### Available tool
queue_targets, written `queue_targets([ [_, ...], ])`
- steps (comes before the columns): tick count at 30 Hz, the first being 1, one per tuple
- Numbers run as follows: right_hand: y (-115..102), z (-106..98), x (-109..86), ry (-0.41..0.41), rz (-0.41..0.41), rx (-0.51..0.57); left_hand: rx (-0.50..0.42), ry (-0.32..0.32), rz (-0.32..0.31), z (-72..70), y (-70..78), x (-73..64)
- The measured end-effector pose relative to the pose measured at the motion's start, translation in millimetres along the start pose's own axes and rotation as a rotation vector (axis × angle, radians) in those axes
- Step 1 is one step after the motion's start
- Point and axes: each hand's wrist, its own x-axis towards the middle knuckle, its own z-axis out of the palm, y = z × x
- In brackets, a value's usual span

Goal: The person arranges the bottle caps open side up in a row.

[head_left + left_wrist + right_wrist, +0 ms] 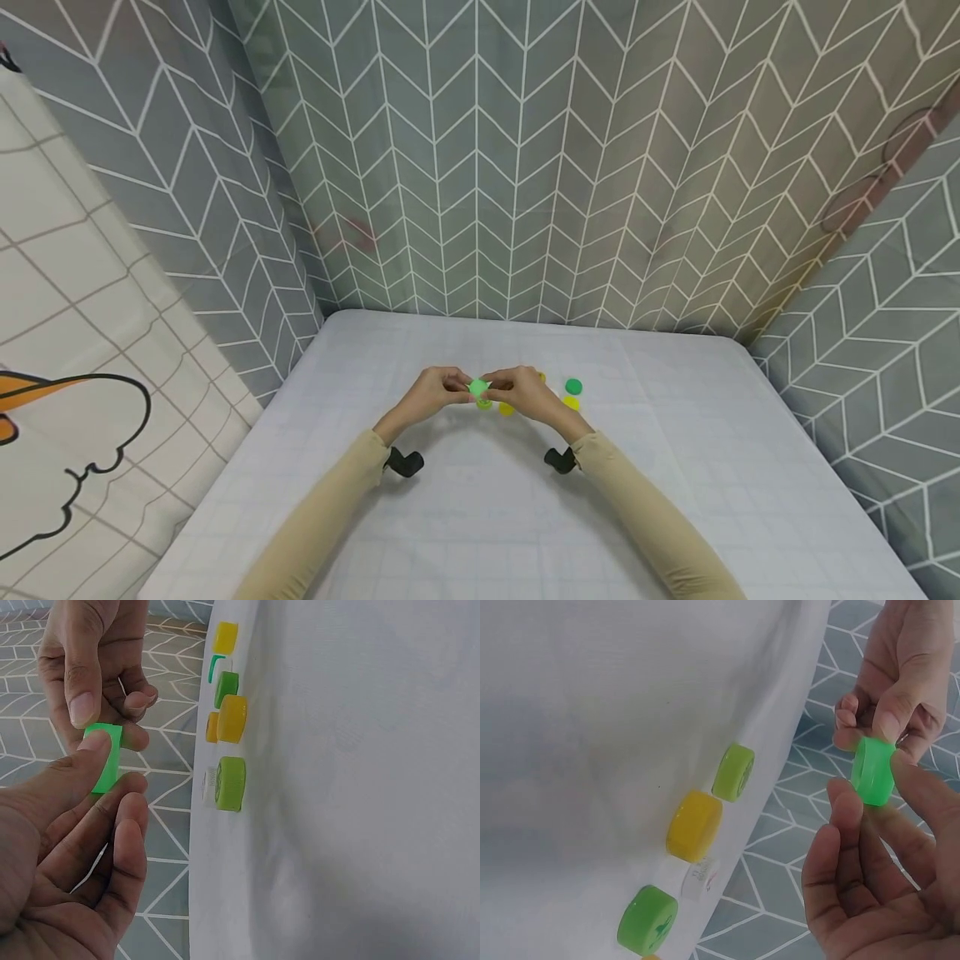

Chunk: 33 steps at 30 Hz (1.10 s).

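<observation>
Admittedly, some of the caps around your work are hard to make out. From the head view, your right hand (528, 394) covers part of a yellow cap (542, 377) behind it; in the right wrist view, an orange cap (651, 958) is cut off at the bottom edge, and a white cap (700, 880) sits beside a larger yellow one, its print too blurred to read. A pale shape behind the lime cap (231, 784) may be another cap, but your left wrist view leaves that unclear. Your left hand (433, 390) pinches the bright cap (478, 387) between thumb and fingers, the gap narrow, and your right hand grips the opposite side likewise, its other fingers loosely bent. You have that cap raised off the table (480, 525), between your hands, the lime cap just below it in the head view.
</observation>
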Motion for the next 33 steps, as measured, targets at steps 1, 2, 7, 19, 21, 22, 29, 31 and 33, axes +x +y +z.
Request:
queue_targets([
  [1, 0, 0, 0.1, 0.001, 0.000, 0.003, 0.000, 0.004, -0.005, 0.2, -0.6, 0.1],
  [2, 0, 0, 0.3, 0.004, 0.001, 0.003, 0.000, 0.007, -0.009, 0.3, -1.4, 0.3],
  [7, -1, 1, 1.4, 0.014, 0.010, 0.011, -0.031, 0.003, -0.034, -1.3, 0.0, -0.6],
  [19, -4, -1, 5.8, 0.075, 0.020, 0.022, -0.133, 0.051, -0.054, -7.7, 4.2, 3.3],
  [21, -5, -2, 6.0, 0.097, -0.001, 0.029, -0.127, 0.067, -0.056, -9.1, 6.4, 3.7],
  [22, -6, -2, 5.9, 0.108, -0.014, 0.033, -0.124, 0.070, -0.056, -9.6, 7.5, 3.9],
  [29, -4, -4, 5.5, 0.149, -0.058, 0.117, -0.118, 0.085, -0.062, -9.4, 12.0, 3.7],
  [31, -3, -4, 5.8, 0.143, -0.057, 0.152, -0.133, 0.088, -0.063, -8.8, 12.9, 3.5],
  [33, -4, -4, 6.2, 0.138, -0.043, 0.167, -0.160, 0.087, -0.074, -8.4, 14.0, 3.4],
])
